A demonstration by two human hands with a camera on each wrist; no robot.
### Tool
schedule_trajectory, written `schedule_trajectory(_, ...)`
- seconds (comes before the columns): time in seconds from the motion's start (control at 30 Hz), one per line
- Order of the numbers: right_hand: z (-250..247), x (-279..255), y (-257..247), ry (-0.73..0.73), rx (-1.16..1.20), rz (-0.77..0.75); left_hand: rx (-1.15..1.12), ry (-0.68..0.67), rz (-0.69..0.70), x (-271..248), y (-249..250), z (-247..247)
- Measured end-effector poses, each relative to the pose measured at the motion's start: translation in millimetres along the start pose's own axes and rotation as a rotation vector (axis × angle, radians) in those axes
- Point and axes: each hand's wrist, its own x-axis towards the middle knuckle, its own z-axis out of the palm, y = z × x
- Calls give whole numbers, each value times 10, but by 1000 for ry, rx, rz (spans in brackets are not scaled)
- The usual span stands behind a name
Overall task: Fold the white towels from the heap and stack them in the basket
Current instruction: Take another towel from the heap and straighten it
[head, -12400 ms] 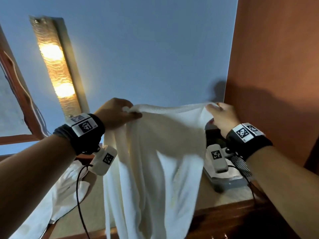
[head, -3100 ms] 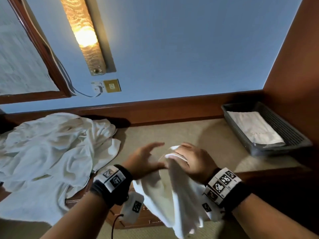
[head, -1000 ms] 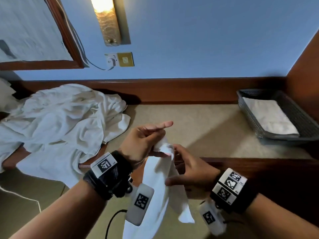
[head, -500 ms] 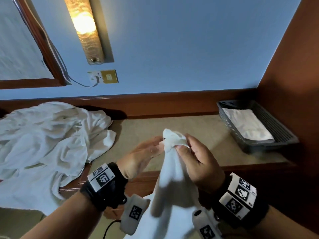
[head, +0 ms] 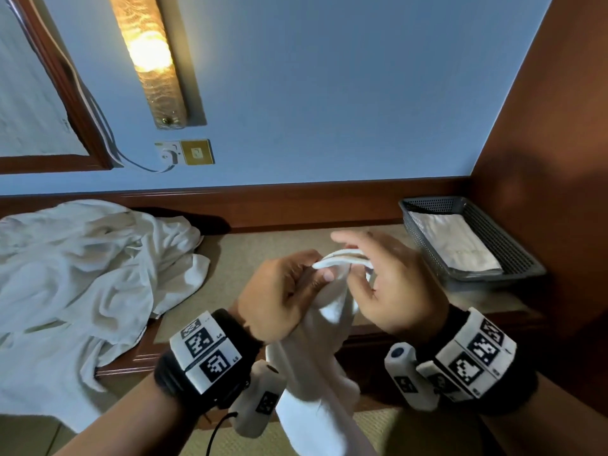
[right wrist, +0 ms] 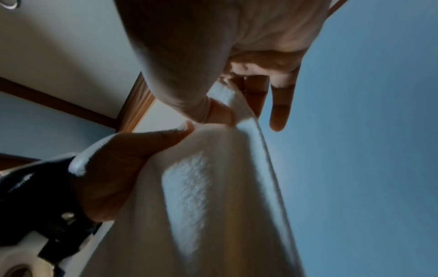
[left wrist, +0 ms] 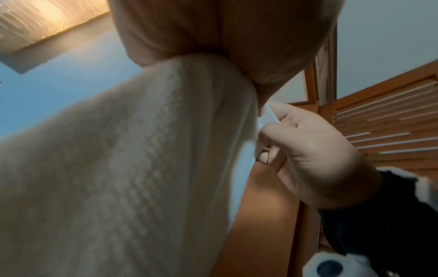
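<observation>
Since half a second ago, right hand (head: 391,284) opens off the towel (head: 329,324); only thumb and forefinger pinch its top edge, other fingers spread. Left hand (head: 279,301) grips the bunched cloth below, likely anchoring it while corners get matched. Basket (head: 513,268) far right holds one folded towel; heap (head: 82,274) lies left on bench (head: 263,245).

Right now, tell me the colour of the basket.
Dark grey mesh; the basket shows best in the head view.

White towel (head: 329,340), grey mesh basket (head: 513,258), blue wall (head: 329,93).
</observation>
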Motion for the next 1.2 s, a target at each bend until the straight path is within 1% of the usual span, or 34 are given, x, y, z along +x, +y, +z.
schedule_trajectory(0.1,-7,30,-12,-3,-194,-66,49,24,56,-16,60,50)
schedule_trajectory(0.17,2,58,-43,-46,-324,-64,-23,37,51,-33,73,84)
schedule_trajectory(0.27,11,121,-75,-119,-362,-12,-83,109,56,-75,63,97)
schedule_trajectory(0.33,20,183,-62,-135,-358,2,-149,117,35,-118,56,90)
schedule_trajectory(0.37,24,219,-57,-141,-357,-1,-183,95,18,-148,41,87)
schedule_trajectory(0.43,18,301,-87,-144,-343,-11,-269,3,-47,-242,-33,97)
schedule_trajectory(0.5,-12,390,-101,-128,-292,-6,-314,-95,-176,-370,-158,122)
schedule_trajectory(0.57,-84,500,-59,-97,-236,27,-210,-142,-388,-517,-400,126)
schedule_trajectory(0.6,-128,562,-11,-79,-223,44,-93,-161,-494,-610,-577,96)
schedule_trajectory(0.63,-170,621,37,-66,-218,61,82,-187,-552,-720,-776,42)
schedule_trajectory(0.7,-246,714,131,-61,-227,97,520,-345,-599,-1016,-1204,-90)
schedule_trajectory(0.73,-275,743,167,-64,-239,113,665,-425,-621,-1181,-1415,-154)
schedule_trajectory(0.77,-302,761,200,-66,-254,128,733,-457,-680,-1341,-1576,-218)
schedule_trajectory(0.87,-373,750,343,-56,-279,175,877,-479,-879,-1840,-1898,-390)
schedule_trajectory(0.9,-404,716,402,-46,-287,200,924,-466,-940,-1956,-1943,-452)
schedule_trajectory(0.97,-442,649,541,-19,-309,254,991,-399,-1066,-2129,-1995,-593)
schedule_trajectory(1.03,-464,575,676,-4,-328,315,1007,-338,-1175,-2228,-2011,-735)
schedule_trajectory(1.1,-463,493,817,-9,-353,364,1002,-253,-1230,-2264,-2006,-854)
schedule_trajectory(1.2,-426,370,1056,-34,-397,433,961,-64,-1258,-2210,-1964,-981)
